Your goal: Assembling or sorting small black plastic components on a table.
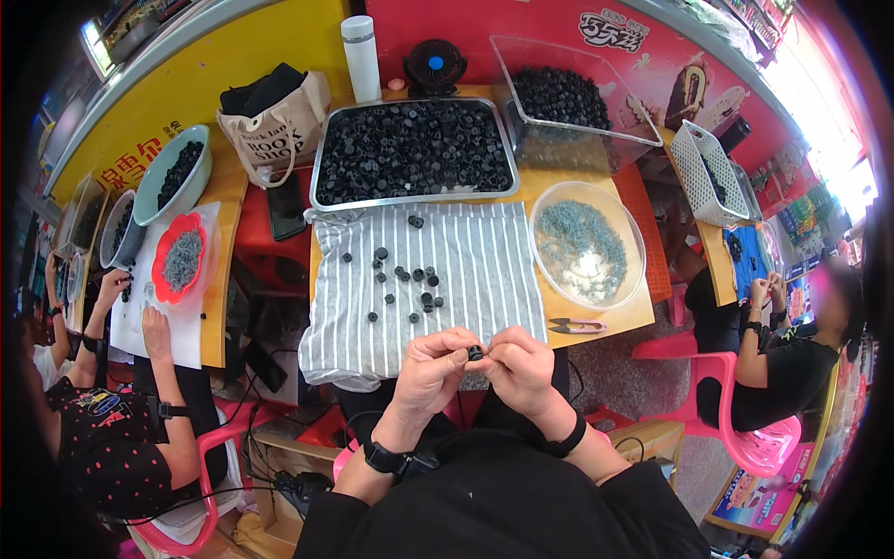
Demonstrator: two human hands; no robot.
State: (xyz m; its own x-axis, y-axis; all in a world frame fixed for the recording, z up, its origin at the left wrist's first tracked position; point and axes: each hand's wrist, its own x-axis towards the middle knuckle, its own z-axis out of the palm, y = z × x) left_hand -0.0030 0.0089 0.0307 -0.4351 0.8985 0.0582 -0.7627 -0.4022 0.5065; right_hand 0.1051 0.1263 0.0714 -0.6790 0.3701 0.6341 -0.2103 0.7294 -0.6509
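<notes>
Just beyond the near edge of a grey-and-white striped cloth [345, 307], both hands meet at a small black round part [475, 353]. My left hand [430, 371] pinches it between thumb and fingertips. From the other side, the closed fingertips of my right hand [523, 370] press against its edge; any thin bit between them is too small to see. Several similar black parts [428, 299] lie scattered on the cloth. A large metal tray [321, 177] heaped with black parts stands behind it. At the right, a clear round bowl [637, 250] holds grey-blue scraps [582, 238].
Pink-handled thread snips [577, 326] lie on the table before the bowl. Behind stand a clear bin [559, 140] of black parts, a small fan [435, 67], a white bottle [361, 61] and a tote bag [275, 126]. Co-workers sit left and right on pink chairs [717, 373].
</notes>
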